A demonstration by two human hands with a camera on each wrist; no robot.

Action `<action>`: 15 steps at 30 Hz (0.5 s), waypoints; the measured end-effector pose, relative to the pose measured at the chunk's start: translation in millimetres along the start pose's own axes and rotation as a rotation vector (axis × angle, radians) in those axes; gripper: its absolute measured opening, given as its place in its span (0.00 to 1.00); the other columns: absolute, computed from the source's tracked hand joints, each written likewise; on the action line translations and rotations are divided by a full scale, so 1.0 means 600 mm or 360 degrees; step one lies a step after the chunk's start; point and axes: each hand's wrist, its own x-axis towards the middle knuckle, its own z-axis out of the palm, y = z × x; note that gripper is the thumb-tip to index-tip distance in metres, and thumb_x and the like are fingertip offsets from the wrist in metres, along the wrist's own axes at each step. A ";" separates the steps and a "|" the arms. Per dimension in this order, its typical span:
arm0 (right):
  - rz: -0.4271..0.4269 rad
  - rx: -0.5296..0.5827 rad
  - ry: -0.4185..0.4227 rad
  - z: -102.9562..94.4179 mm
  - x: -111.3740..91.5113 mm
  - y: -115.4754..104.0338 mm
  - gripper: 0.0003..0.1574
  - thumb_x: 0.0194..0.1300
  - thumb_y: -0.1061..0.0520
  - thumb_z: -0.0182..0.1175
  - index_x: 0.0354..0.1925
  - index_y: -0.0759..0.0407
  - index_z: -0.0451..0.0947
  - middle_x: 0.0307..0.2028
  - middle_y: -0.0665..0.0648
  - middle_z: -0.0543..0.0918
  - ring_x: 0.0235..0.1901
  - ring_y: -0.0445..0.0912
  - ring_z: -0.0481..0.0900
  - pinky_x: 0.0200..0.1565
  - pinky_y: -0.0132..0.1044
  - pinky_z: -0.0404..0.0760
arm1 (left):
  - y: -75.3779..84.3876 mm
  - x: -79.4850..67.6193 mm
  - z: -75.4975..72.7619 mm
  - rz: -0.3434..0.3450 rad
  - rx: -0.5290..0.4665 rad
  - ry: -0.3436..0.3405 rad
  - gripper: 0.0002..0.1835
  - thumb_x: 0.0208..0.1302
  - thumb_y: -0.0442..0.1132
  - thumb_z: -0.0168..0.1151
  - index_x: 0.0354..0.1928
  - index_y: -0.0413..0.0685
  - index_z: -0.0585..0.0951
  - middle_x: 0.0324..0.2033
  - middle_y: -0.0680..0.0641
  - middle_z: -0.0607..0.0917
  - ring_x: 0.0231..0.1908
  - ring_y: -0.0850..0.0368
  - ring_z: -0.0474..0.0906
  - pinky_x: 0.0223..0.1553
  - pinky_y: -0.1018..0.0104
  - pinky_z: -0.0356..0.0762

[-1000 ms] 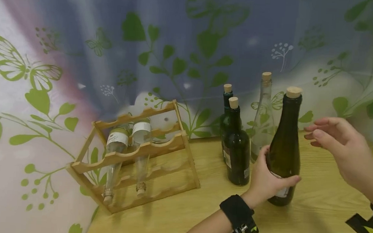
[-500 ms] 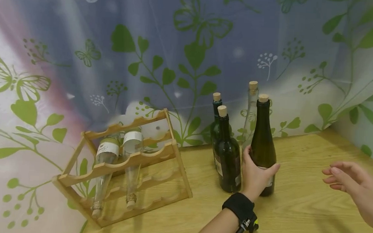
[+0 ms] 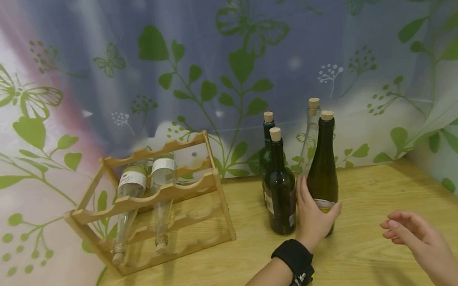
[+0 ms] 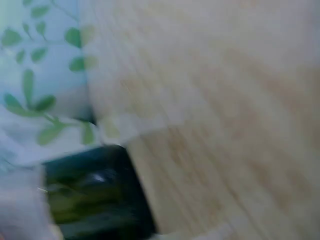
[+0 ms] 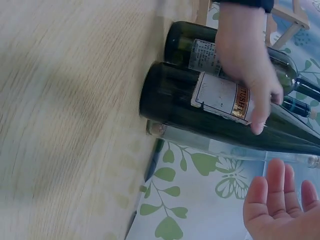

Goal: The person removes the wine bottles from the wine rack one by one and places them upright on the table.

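Note:
My left hand (image 3: 312,218) grips the lower body of a tall dark green wine bottle (image 3: 324,166), thumb on its right side. A cork tops this bottle, which stands upright on the table. Its pale label (image 5: 217,95) shows in the right wrist view. Just left of the hand is a shorter dark corked bottle (image 3: 281,194), with a green bottle (image 3: 266,156) partly hidden behind it. A clear corked bottle (image 3: 310,126) stands behind the held one. Off to the right, my right hand (image 3: 423,249) hovers over the table with relaxed fingers and holds nothing.
At left stands a wooden bottle rack (image 3: 167,191). Two clear bottles (image 3: 131,194) lie slanted in its upper tier, corks toward me. A leaf-and-butterfly printed curtain (image 3: 198,71) hangs behind the wooden table (image 3: 363,265).
The held bottle has moved back and left, close to the other standing bottles, and its label has turned more into view. My right hand has drawn away from it, lower. The head view has shifted.

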 end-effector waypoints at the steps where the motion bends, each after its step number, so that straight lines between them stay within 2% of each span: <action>1: 0.0000 0.0000 -0.0003 0.003 0.000 0.000 0.11 0.66 0.64 0.44 0.45 0.54 0.67 0.36 0.34 0.78 0.31 0.33 0.77 0.31 0.24 0.74 | 0.003 -0.008 -0.010 0.0038 -0.0029 -0.0043 0.47 0.53 0.57 0.58 0.67 0.62 0.41 0.67 0.54 0.46 0.65 0.52 0.53 0.56 0.49 0.63; 3: 0.0001 0.0005 -0.0008 0.010 0.001 0.000 0.10 0.66 0.64 0.44 0.44 0.54 0.67 0.36 0.34 0.78 0.31 0.33 0.77 0.31 0.23 0.74 | 0.011 -0.028 -0.034 0.0141 -0.0088 -0.0154 0.43 0.58 0.51 0.55 0.68 0.59 0.41 0.68 0.53 0.42 0.66 0.52 0.48 0.57 0.49 0.61; 5: -0.0021 0.0005 -0.0015 0.017 0.002 0.001 0.11 0.66 0.65 0.45 0.44 0.54 0.68 0.36 0.34 0.78 0.32 0.32 0.78 0.31 0.23 0.74 | 0.019 -0.045 -0.061 0.0318 -0.0122 -0.0274 0.39 0.60 0.45 0.52 0.67 0.53 0.43 0.68 0.50 0.44 0.66 0.52 0.48 0.59 0.51 0.60; 7: -0.0068 0.0032 -0.0025 0.025 0.003 0.002 0.12 0.65 0.67 0.45 0.44 0.55 0.68 0.36 0.35 0.78 0.32 0.31 0.78 0.32 0.21 0.74 | 0.024 -0.059 -0.091 0.0555 -0.0080 -0.0361 0.34 0.61 0.40 0.51 0.66 0.46 0.48 0.66 0.46 0.51 0.65 0.53 0.52 0.59 0.56 0.61; 10: -0.0130 0.0086 -0.0055 0.042 0.006 0.000 0.15 0.63 0.70 0.45 0.44 0.55 0.69 0.37 0.36 0.78 0.33 0.30 0.78 0.34 0.20 0.74 | 0.028 -0.073 -0.141 0.0883 0.0045 -0.0396 0.24 0.61 0.36 0.50 0.59 0.41 0.61 0.58 0.45 0.67 0.58 0.57 0.64 0.57 0.68 0.64; 12: -0.0153 0.0136 -0.0092 0.062 0.011 -0.007 0.14 0.62 0.71 0.46 0.43 0.57 0.69 0.37 0.37 0.78 0.34 0.30 0.78 0.34 0.19 0.74 | 0.025 -0.083 -0.179 0.1008 0.0110 -0.0382 0.15 0.61 0.35 0.50 0.51 0.42 0.70 0.48 0.47 0.76 0.51 0.60 0.72 0.54 0.75 0.66; 15: -0.0169 0.0147 -0.0140 0.102 0.021 -0.026 0.11 0.61 0.70 0.48 0.42 0.61 0.69 0.35 0.37 0.77 0.33 0.31 0.77 0.33 0.21 0.74 | 0.016 -0.100 -0.232 0.1059 0.0117 -0.0400 0.08 0.61 0.34 0.50 0.39 0.46 0.78 0.35 0.51 0.82 0.39 0.65 0.77 0.48 0.83 0.67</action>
